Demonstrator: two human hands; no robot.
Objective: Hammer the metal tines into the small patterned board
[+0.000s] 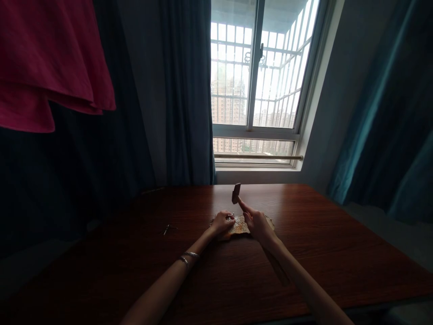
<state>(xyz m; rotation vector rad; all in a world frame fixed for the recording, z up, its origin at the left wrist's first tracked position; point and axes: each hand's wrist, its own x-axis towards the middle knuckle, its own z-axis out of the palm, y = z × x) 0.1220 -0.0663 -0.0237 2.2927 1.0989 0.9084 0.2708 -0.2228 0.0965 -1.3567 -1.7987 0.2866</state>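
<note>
My right hand [260, 226] is closed round the handle of a hammer, its index finger stretched along the handle. The hammer head [236, 193] is raised above the far side of a pale, uneven-edged board [241, 226] covered in small dark dots. The handle's end [277, 268] shows below my right wrist. My left hand [222, 222] rests on the board's left part, its fingers pinched by a thin upright piece that looks like a nail [233, 216]. The fingers partly hide it. Thin metal pieces like nails [168, 229] lie on the table to the left.
The brown wooden table [331, 257] reaches to the wall under a barred window [255, 90]. Dark blue curtains [189, 90] hang on both sides. A pink cloth [57, 63] hangs at the upper left.
</note>
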